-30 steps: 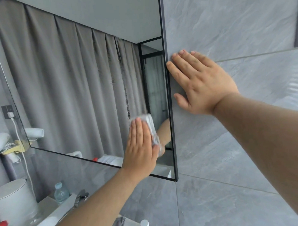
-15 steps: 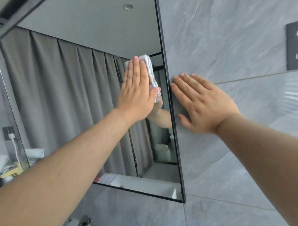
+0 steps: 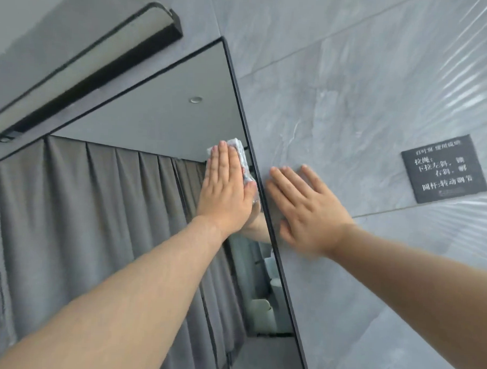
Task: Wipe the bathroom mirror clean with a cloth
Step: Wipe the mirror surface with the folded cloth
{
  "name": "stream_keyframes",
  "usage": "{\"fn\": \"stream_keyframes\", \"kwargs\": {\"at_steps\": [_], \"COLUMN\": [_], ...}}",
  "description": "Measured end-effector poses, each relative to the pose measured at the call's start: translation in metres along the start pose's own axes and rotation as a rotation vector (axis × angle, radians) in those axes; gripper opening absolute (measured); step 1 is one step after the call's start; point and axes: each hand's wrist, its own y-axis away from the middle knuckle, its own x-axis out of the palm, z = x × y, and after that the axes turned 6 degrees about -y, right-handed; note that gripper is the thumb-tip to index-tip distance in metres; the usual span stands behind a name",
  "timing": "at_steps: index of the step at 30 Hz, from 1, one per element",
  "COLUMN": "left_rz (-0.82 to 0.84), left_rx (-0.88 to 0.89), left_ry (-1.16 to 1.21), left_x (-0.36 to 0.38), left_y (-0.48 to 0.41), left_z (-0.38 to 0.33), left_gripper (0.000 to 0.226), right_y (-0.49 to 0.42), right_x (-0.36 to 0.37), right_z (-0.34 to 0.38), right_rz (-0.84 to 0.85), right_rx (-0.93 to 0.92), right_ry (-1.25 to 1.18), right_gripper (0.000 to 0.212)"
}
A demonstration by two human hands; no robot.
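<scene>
The left hand (image 3: 225, 192) is pressing a white cloth (image 3: 243, 159) flat against the mirror (image 3: 100, 234), its fingers (image 3: 222, 164) lying straight and together. The cloth is peeking out at the hand's 1 o'clock, high on the glass beside the mirror's black right edge. At the left hand's 3 o'clock, just across that edge, the right hand (image 3: 311, 212) is resting on the grey tiled wall (image 3: 338, 91), fingers (image 3: 285, 183) straight and holding nothing. A dark sign (image 3: 444, 168) is hanging at its 2 o'clock. A bar lamp (image 3: 88, 66) is sitting at the mirror's 11 o'clock.
</scene>
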Motion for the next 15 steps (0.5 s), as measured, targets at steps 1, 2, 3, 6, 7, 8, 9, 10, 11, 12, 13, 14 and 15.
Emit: {"fn": "stream_keyframes", "kwargs": {"at_steps": [1,2,3,6,7,8,9,10,11,12,13,14,15], "left_rz": [-0.012,-0.02,-0.033,-0.036,-0.01,-0.001,-0.01,-0.031,-0.061,-0.084,-0.091,-0.079,-0.07], "left_rx": [0.01,0.022,0.037,0.107,0.13,0.151,0.163,0.156,0.124,0.088,0.061,0.044,0.038], "left_ry": [0.001,-0.005,-0.02,-0.086,-0.1,-0.117,-0.13,-0.127,-0.101,-0.071,-0.045,-0.03,-0.026], "left_x": [0.005,0.011,0.017,0.035,0.038,0.039,0.04,0.039,0.034,0.026,0.018,0.009,0.002], "left_y": [0.007,0.015,0.024,0.053,0.06,0.063,0.063,0.056,0.044,0.029,0.013,-0.003,-0.02], "left_z": [0.001,0.002,0.005,0.015,0.019,0.023,0.026,0.025,0.022,0.019,0.015,0.012,0.012], "left_gripper": [0.082,0.08,0.078,0.073,0.073,0.072,0.072,0.073,0.073,0.074,0.077,0.078,0.079], "right_y": [-0.013,-0.022,-0.026,-0.027,-0.026,-0.025,-0.025,-0.026,-0.026,-0.026,-0.026,-0.026,-0.026], "right_x": [-0.002,-0.002,-0.001,0.004,0.005,0.006,0.006,0.006,0.006,0.007,0.008,0.009,0.009], "right_z": [-0.007,-0.013,-0.016,-0.015,-0.014,-0.013,-0.013,-0.014,-0.015,-0.014,-0.014,-0.014,-0.014], "right_rz": [-0.008,0.0,0.022,-0.005,-0.022,-0.029,-0.034,-0.033,-0.027,-0.026,-0.026,-0.026,-0.025], "right_rx": [0.025,0.049,0.074,0.106,0.103,0.103,0.105,0.103,0.099,0.099,0.101,0.102,0.103], "right_ry": [0.02,0.042,0.058,0.056,0.045,0.039,0.04,0.05,0.062,0.07,0.072,0.074,0.079], "right_gripper": [0.072,0.074,0.077,0.078,0.078,0.078,0.078,0.078,0.078,0.079,0.079,0.079,0.079]}}
